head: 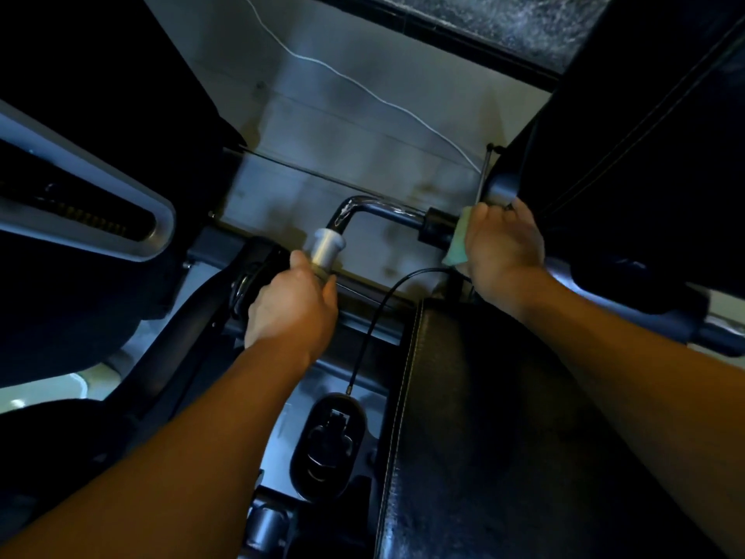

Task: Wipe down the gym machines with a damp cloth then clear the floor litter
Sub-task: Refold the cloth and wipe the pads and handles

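Both hands are busy — the handle grip [327, 247] is clasped by the left hand [291, 306], the cloth [457, 244] pressed on the chrome bar [387, 213] under the right hand's [502, 246] curled fingers — wiping underway, litter judged untouched

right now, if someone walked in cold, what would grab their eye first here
Two bare forearms reaching to a bent chrome bar mid-frame. The left hand holds the bar's pale grip; the right hand presses a light green cloth where the bar meets the dark machine on the right. A black stitched pad fills the lower right, and a thin white cord trails over the grey surface above.
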